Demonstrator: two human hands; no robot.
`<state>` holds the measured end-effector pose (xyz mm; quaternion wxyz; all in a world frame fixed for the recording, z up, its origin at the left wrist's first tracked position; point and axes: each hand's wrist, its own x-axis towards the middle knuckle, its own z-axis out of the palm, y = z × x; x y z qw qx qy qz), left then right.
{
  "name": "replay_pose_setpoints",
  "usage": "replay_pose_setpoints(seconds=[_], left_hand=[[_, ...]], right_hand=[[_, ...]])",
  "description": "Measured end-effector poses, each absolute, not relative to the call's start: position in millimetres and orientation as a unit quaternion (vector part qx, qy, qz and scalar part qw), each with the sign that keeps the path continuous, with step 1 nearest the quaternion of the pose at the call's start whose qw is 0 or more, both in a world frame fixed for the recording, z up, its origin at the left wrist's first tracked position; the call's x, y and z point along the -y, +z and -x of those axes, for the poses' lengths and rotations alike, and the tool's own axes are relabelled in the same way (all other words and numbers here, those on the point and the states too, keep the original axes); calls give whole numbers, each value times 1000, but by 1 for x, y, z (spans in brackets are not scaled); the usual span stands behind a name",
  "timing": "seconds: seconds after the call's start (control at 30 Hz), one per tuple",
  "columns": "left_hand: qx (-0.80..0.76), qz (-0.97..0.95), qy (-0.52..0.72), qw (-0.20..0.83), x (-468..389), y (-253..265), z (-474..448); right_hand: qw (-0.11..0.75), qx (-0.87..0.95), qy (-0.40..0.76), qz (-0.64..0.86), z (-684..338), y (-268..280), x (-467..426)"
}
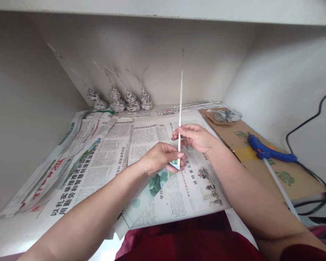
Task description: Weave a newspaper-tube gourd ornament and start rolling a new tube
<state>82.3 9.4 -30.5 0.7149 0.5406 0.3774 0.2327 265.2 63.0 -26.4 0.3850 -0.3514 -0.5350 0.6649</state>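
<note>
A thin rolled paper stick [180,98] stands nearly upright between my two hands, over the newspaper sheets. My left hand [163,157] pinches its lower end, where a strip of printed paper [157,183], whitish with green leaf shapes, trails down toward my lap. Higher on the same stick, the thumb and fingers of my right hand [194,136] are closed around it. Spread newspaper [152,134] lies on the surface beneath both hands.
Several woven paper gourds [118,103] stand at the back left. Thin paper sticks [176,108] lie along the back wall. Newspaper strips [51,166] are stacked left. At right, a blue glue gun [271,150] with a black cord [304,125] rests on cardboard [250,174], near crumpled plastic [226,116].
</note>
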Motion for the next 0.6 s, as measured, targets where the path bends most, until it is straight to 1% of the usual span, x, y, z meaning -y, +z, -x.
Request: replay_pose_setpoints(seconds=[0.13,0.27,0.43,0.6], left_hand=[[-378,-545,221,715,-9,-30,-82],[-380,-547,230,710,-10,-29,-81],[-380,-551,212,712,-10,-30,-82],[-383,-541,222,715,-11,-31,-82]], right_hand=[[420,524,647,361,-265,-26,-63],[379,555,655,344,-267,-24,-62],[417,538,634,366,-267,-24,-62],[384,563,646,344,-268,-24,-62]])
